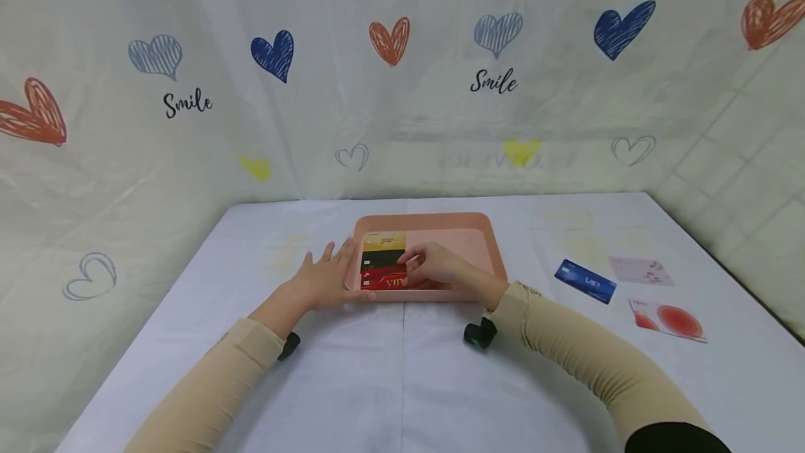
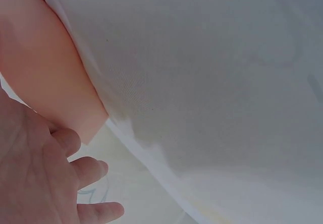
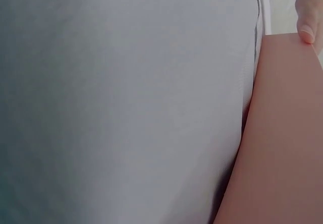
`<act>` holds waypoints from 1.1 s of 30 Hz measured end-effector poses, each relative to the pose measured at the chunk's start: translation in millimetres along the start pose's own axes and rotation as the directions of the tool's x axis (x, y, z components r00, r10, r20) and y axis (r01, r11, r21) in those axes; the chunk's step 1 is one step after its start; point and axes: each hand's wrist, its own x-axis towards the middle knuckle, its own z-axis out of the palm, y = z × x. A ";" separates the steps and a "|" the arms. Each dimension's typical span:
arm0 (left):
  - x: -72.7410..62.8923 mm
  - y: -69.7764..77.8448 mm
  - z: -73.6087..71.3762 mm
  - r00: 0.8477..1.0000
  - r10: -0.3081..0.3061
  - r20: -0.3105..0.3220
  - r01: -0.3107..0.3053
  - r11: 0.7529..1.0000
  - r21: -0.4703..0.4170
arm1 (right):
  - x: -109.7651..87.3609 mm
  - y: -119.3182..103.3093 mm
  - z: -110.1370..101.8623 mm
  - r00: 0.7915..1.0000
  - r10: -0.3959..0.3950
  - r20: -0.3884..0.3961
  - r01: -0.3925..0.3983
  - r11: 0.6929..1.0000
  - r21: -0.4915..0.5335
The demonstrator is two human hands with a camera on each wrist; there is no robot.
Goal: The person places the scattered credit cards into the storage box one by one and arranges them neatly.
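Note:
A pink tray (image 1: 440, 222) lies on the white table, with my left hand (image 1: 323, 282) spread along its left rim, fingers straight and thumb at the near corner. Inside the tray's left part, a gold card (image 1: 385, 238), a black card (image 1: 380, 259) and a red VIP card (image 1: 380, 279) lie in an overlapping stack. My right hand (image 1: 434, 265) reaches over the near rim with bent fingers and thumb at the red card's right edge. The left wrist view shows the left hand (image 2: 35, 168) against the tray wall (image 2: 55, 72). The right hand's fingers are outside the right wrist view.
To the right lie a blue VIP card (image 1: 585, 282), a pale pink card (image 1: 641, 271) and a white card with a red circle (image 1: 668, 320). A white curtain with printed hearts (image 1: 390, 40) hangs behind the table (image 1: 352, 397).

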 end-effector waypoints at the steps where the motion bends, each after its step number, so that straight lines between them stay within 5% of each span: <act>1: 0.4 -0.5 0.4 1.000 0.001 0.001 -0.001 1.000 0.001 | 1.1 0.6 -0.1 1.000 -0.008 0.005 0.008 1.000 -0.015; 12: 1.2 -2.2 3.2 1.000 0.008 -0.006 -0.008 1.000 0.012 | -1.0 -1.7 -1.0 0.994 -0.099 0.046 0.106 0.968 -0.227; 33: 1.3 -1.1 0.9 1.000 0.007 0.006 -0.007 1.000 0.012 | -2.0 -5.0 1.2 0.984 -0.156 0.091 0.179 0.907 -0.382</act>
